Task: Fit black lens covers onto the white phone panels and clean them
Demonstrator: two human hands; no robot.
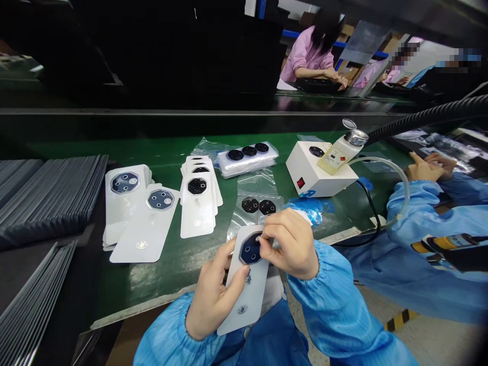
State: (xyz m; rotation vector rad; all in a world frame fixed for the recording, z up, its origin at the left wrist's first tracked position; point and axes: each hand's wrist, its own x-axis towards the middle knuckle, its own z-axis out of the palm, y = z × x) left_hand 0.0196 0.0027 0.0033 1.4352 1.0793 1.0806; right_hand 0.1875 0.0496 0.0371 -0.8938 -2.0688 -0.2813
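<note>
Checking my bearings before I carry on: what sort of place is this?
Probably a factory assembly line, likely for electronics: a green conveyor belt, the person's blue antistatic-style sleeve, and stacks of white cards bearing dark octagonal lens-like pieces.

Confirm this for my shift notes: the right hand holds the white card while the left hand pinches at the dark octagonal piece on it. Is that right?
Not quite: the hands are swapped. The head view shows the left hand holding the white card, and the right hand pinching at the dark octagonal piece. The rest of your statement stands.
</note>
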